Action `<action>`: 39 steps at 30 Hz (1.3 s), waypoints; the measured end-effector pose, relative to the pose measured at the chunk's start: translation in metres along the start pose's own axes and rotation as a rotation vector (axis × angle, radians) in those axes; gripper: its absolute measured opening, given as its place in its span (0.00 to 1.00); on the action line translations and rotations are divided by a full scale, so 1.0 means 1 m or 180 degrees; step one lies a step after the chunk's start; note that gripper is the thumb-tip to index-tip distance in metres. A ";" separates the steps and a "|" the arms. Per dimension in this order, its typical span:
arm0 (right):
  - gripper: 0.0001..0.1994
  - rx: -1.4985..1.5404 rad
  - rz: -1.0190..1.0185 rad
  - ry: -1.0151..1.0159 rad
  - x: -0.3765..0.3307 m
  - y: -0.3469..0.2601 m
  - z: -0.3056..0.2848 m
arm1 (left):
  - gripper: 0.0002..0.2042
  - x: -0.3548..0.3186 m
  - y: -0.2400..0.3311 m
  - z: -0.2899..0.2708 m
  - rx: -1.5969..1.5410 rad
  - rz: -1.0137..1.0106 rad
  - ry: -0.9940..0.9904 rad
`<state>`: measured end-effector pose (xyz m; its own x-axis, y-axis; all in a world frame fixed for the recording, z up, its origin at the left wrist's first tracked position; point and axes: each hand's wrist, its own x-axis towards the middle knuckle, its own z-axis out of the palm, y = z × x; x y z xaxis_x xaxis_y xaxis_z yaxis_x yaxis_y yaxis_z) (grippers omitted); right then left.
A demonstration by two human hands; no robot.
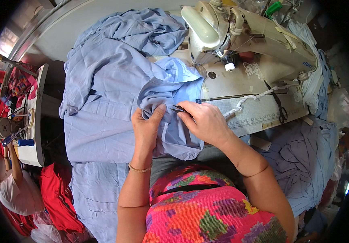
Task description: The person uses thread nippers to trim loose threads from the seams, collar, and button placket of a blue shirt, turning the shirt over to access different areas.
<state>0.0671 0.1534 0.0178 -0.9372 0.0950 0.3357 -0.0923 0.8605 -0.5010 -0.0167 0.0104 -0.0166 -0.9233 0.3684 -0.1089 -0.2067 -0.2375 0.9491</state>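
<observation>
A light blue garment (109, 89) lies in folds over the table and hangs down toward my lap. My left hand (147, 121) pinches a gathered edge of its cloth between thumb and fingers. Close by on the right, my right hand (205, 121) is closed around small dark thread snips (177, 108), their pointed tips against the cloth beside my left thumb. Most of the snips is hidden inside my fingers. The opened-out part of the garment shows a paler inner side just beyond both hands.
A white sewing machine (255, 34) stands at the back right. On its bed lie black-handled scissors (280, 107), a twisted white cord (247, 101) and a ruler-like strip. More blue cloth (300, 158) is heaped at right. At far left, another person (18, 186) works at a second machine.
</observation>
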 end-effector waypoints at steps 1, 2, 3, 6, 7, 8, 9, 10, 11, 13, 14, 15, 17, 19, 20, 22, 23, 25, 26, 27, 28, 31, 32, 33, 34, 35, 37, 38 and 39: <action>0.08 -0.0001 -0.0002 -0.0004 0.000 0.000 0.000 | 0.06 0.000 0.000 0.000 0.0003 -0.0007 0.0003; 0.08 0.0003 -0.0008 -0.0001 0.000 0.000 0.000 | 0.06 0.000 0.000 0.000 0.0001 -0.0017 0.0004; 0.08 0.0007 -0.0013 0.0003 0.000 0.000 0.001 | 0.06 0.000 0.000 0.000 0.0000 -0.0028 0.0006; 0.08 -0.0013 -0.0020 -0.0032 0.000 -0.001 -0.001 | 0.06 0.000 0.000 0.000 -0.0007 -0.0034 0.0013; 0.08 -0.0023 -0.0022 -0.0049 0.000 -0.001 -0.002 | 0.06 0.000 -0.001 0.000 -0.0007 -0.0031 0.0016; 0.08 -0.0027 -0.0021 -0.0033 0.000 -0.001 -0.001 | 0.06 0.000 -0.001 0.000 0.0002 -0.0013 0.0010; 0.08 -0.0031 -0.0019 -0.0018 0.000 0.000 0.000 | 0.06 0.000 0.000 0.000 0.0011 0.0004 0.0004; 0.08 -0.0037 -0.0017 -0.0002 -0.001 0.000 0.000 | 0.06 0.000 0.000 0.000 0.0020 0.0021 -0.0003; 0.08 -0.0041 -0.0009 0.0001 -0.001 0.000 0.001 | 0.06 -0.001 0.000 0.000 0.0015 0.0013 -0.0003; 0.08 -0.0050 0.0005 0.0007 -0.001 0.000 0.001 | 0.06 -0.001 0.001 0.001 0.0005 -0.0002 -0.0002; 0.08 -0.0063 0.0010 0.0032 -0.001 -0.001 0.001 | 0.06 -0.001 0.001 0.001 0.0029 0.0008 -0.0003; 0.08 -0.0075 0.0016 0.0057 -0.001 -0.002 0.002 | 0.06 -0.001 0.000 0.001 0.0053 0.0018 -0.0004; 0.08 -0.0123 -0.0009 0.0102 -0.001 -0.003 0.003 | 0.06 0.000 -0.001 0.000 0.0061 0.0044 -0.0012; 0.08 -0.0192 -0.0062 0.0145 -0.001 -0.003 0.003 | 0.06 0.000 -0.003 0.000 0.0029 0.0072 -0.0031; 0.08 -0.0264 -0.0116 0.0160 -0.001 -0.003 0.004 | 0.06 0.000 -0.002 0.000 0.0060 0.0076 -0.0033; 0.08 -0.0407 -0.0227 0.0189 -0.002 -0.002 0.006 | 0.07 0.000 -0.001 0.001 0.0123 0.0087 -0.0034; 0.08 -0.0465 -0.0268 0.0183 -0.002 -0.003 0.006 | 0.07 0.000 -0.001 0.001 0.0131 0.0097 -0.0028; 0.08 -0.0583 -0.0351 0.0170 -0.002 -0.003 0.004 | 0.07 -0.001 -0.001 0.001 0.0146 0.0117 -0.0016; 0.08 -0.0527 -0.0338 0.0169 -0.002 -0.002 0.004 | 0.07 -0.001 -0.001 0.001 0.0169 0.0131 -0.0011; 0.07 -0.0471 -0.0325 0.0169 -0.002 -0.002 0.004 | 0.07 -0.001 0.000 0.002 0.0193 0.0144 -0.0006; 0.07 -0.0416 -0.0312 0.0167 -0.002 -0.002 0.004 | 0.07 -0.002 0.000 0.002 0.0215 0.0158 -0.0002; 0.07 -0.0378 -0.0233 0.0190 -0.002 -0.003 0.003 | 0.07 -0.001 -0.001 0.001 0.0242 0.0177 0.0009; 0.07 -0.0385 -0.0235 0.0174 -0.002 -0.003 0.003 | 0.07 -0.001 -0.001 0.001 0.0242 0.0167 0.0009; 0.07 -0.0392 -0.0237 0.0159 -0.002 -0.003 0.003 | 0.07 -0.001 -0.001 0.001 0.0242 0.0157 0.0009; 0.07 -0.0398 -0.0239 0.0143 -0.002 -0.003 0.003 | 0.07 -0.001 -0.001 0.001 0.0243 0.0147 0.0009; 0.07 -0.0426 -0.0233 0.0113 -0.002 -0.004 0.003 | 0.07 -0.001 -0.001 0.001 0.0234 0.0156 0.0006; 0.07 -0.0484 -0.0221 0.0054 -0.002 -0.004 0.002 | 0.07 -0.002 -0.001 0.001 0.0216 0.0175 -0.0001; 0.07 -0.0492 -0.0214 0.0043 -0.003 -0.004 0.001 | 0.07 -0.002 -0.001 0.001 0.0230 0.0197 -0.0004; 0.07 -0.0499 -0.0207 0.0031 -0.003 -0.004 0.001 | 0.07 -0.002 -0.001 0.002 0.0244 0.0220 -0.0006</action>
<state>0.0699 0.1486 0.0178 -0.9276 0.0407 0.3714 -0.0984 0.9324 -0.3477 -0.0141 0.0112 -0.0166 -0.9338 0.3553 -0.0419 -0.1172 -0.1931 0.9742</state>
